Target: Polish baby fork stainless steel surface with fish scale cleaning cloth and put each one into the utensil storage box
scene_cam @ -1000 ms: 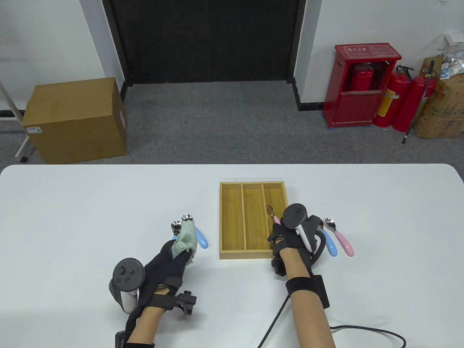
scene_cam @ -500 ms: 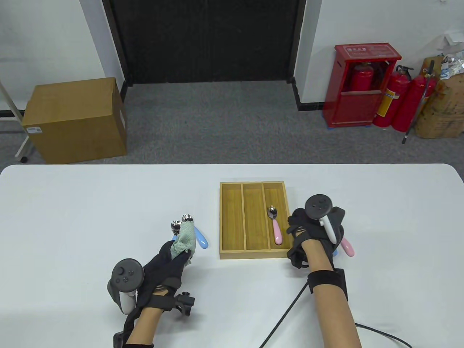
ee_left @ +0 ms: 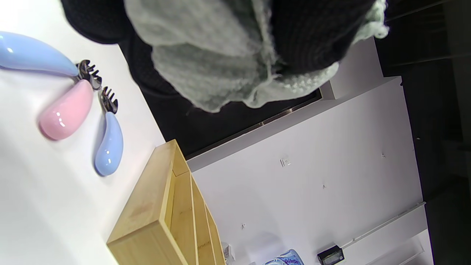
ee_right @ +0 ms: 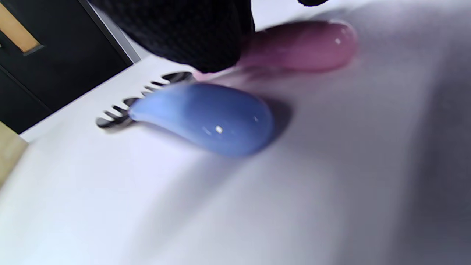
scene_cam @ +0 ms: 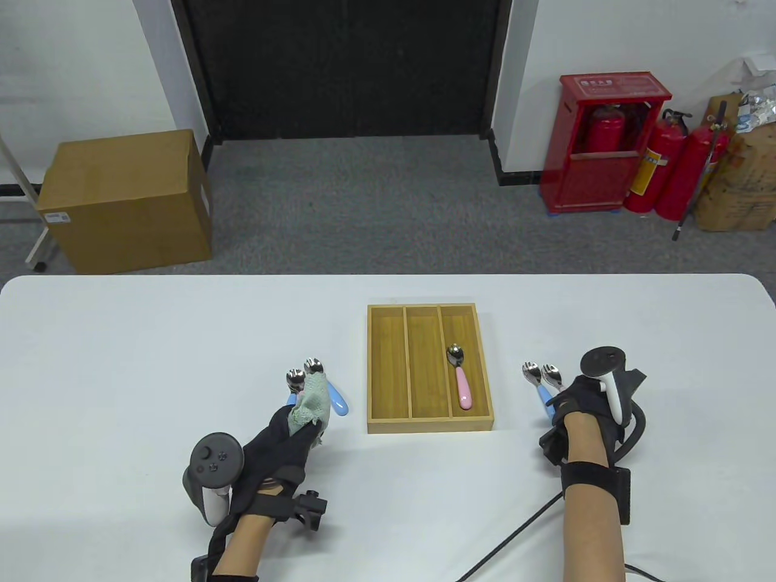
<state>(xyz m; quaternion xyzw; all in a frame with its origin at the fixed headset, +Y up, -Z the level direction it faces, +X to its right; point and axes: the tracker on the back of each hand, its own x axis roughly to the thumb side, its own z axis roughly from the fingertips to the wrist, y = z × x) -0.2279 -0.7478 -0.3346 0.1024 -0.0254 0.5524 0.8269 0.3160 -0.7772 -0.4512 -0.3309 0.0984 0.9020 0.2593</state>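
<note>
One pink-handled fork (scene_cam: 461, 376) lies in the right-hand compartment of the utensil storage box (scene_cam: 388, 424), head pointing away from me. My right hand (scene_cam: 585, 403) is down over the pair of forks just right of the box: a blue-handled fork (ee_right: 206, 117) and a pink-handled fork beside it (ee_right: 301, 46), their steel heads side by side on the worktop (scene_cam: 121, 364). In the right wrist view a gloved finger sits against the neck end of the pink handle, but the frame is blurred and I cannot tell whether the fingers have closed on it or only touch it. My left hand (scene_cam: 285, 442) is clamped on the fish scale cleaning cloth (scene_cam: 310, 403), bunched between the fingers and raised above the three forks on the left of the box (ee_left: 66, 114). Step in hand, as I judge it: pick one fork from the right pair. To do it well I take the handle at its thick middle, not the neck, so the steel head stays free for the cloth. I lift straight up so the neighbouring blue fork is not dragged. The glossy handles look slippery; I pinch from both sides. Then bring the head to the cloth and wipe both faces and between the tines.
</note>
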